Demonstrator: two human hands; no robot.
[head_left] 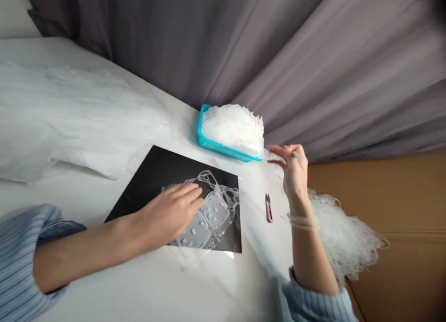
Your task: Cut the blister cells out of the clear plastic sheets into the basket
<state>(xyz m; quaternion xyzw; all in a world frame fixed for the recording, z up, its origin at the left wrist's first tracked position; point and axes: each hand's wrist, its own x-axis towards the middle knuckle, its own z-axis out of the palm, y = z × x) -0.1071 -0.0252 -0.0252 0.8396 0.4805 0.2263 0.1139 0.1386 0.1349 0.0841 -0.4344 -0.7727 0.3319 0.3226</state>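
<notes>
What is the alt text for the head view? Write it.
A left hand rests on clear plastic lying on a black sheet, while a raised right hand hovers near a blue basket of white mesh. Pink snips lie on the white table, with more mesh beside the right arm.

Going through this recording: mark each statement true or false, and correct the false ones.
1. The left hand touches a clear plastic piece on a black board. True.
2. The right hand grips the snips. False: the snips lie on the table, and the raised hand is apart from them.
3. A blue basket holds white scraps. True.
4. The white tangle is inside the basket. False: the white tangle is beside the right arm, over brown cardboard.
</notes>
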